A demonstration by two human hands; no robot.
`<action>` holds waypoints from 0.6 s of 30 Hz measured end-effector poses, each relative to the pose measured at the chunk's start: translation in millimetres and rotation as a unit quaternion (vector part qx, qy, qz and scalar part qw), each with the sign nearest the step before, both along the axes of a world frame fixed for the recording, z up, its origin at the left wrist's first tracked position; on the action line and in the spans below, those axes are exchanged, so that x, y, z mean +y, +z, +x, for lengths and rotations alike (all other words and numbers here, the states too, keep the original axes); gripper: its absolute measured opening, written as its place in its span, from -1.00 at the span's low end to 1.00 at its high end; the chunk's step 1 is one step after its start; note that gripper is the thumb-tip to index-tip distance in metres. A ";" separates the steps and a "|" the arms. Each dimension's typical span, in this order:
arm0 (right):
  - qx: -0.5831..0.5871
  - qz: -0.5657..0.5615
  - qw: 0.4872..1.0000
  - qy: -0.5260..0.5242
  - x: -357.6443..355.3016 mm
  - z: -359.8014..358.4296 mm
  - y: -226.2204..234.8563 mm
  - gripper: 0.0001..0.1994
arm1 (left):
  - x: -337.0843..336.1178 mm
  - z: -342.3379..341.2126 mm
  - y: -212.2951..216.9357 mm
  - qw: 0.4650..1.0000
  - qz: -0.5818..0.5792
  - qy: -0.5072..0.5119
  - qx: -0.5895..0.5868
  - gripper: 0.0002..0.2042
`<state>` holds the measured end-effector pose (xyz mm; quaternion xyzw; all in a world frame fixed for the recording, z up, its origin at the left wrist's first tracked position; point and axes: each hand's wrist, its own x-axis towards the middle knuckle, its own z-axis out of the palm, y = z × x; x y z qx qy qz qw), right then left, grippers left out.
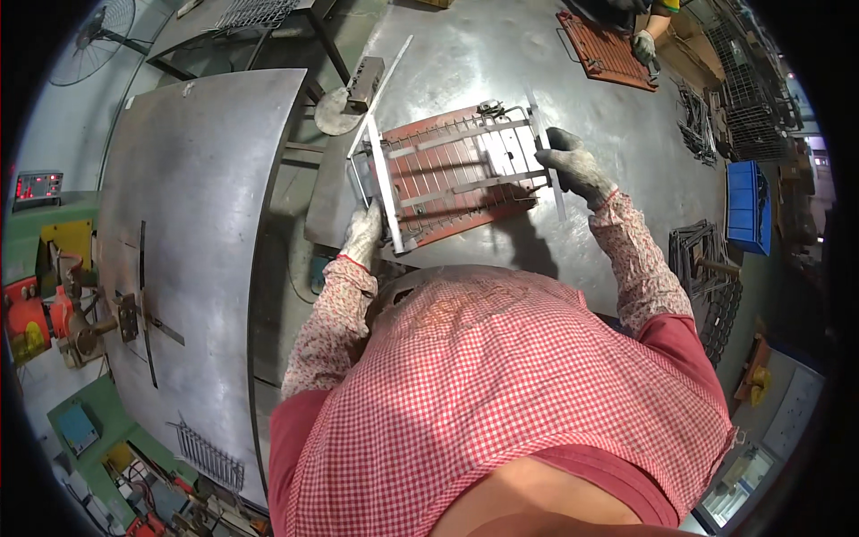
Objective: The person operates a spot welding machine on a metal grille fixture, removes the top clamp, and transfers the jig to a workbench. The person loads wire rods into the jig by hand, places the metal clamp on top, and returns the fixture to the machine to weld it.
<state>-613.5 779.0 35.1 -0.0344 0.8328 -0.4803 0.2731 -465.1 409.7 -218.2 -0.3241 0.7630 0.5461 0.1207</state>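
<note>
I find the wire rack of thin steel rods and flat grey cross-strips (pixel 436 141) lying over a reddish-brown rectangular board (pixel 488 217), directly ahead of my body, near the close edge of the bare grey metal worktable (pixel 465 55). A pale, straight flat metal bar (pixel 386 186) stands across the left end of the rack; a narrow grey metal strip (pixel 557 192) crosses its right end. My right hand, in a soiled pale glove (pixel 582 170), grasps that narrow strip between thumb and fingers. My left hand, in a pale knitted glove (pixel 363 234), is at the near left corner, just beside the pale bar; its fingertips are partly hidden, and I cannot tell how firmly they are closed. Beyond the left end, a grey rectangular metal block (pixel 365 82) is located near a round grey disc (pixel 335 115). At the far right of the worktable, a co-worker's gloved hand (pixel 643 47) rests at a second reddish-brown board with wire rods (pixel 601 49). To my right I note a blue plastic bin (pixel 748 204) and, nearer, dark bent wire pieces (pixel 701 255).
</note>
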 end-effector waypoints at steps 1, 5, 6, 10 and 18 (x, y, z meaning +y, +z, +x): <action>0.003 0.006 0.999 -0.036 17.2 6.8 -4.6 -0.72 | 18.9 -16.9 65.2 0.996 -0.075 -0.043 -0.006 -0.36; 0.003 0.055 0.998 0.015 13.4 1.0 -13.7 -0.66 | 26.3 -12.4 107.9 0.997 0.011 -0.014 -0.078 -0.21; 0.029 0.079 0.996 0.030 11.5 -5.6 -20.5 -0.63 | 30.2 -11.7 118.3 0.997 0.008 -0.013 -0.079 -0.21; 0.148 0.166 0.972 0.081 10.5 -26.9 -61.5 -0.50 | 36.8 -10.5 121.3 0.994 -0.085 -0.046 -0.056 -0.20; 0.175 0.424 0.880 0.122 -19.9 -30.8 -113.7 -0.63 | 50.7 -12.6 150.8 0.993 -0.072 -0.016 -0.096 -0.33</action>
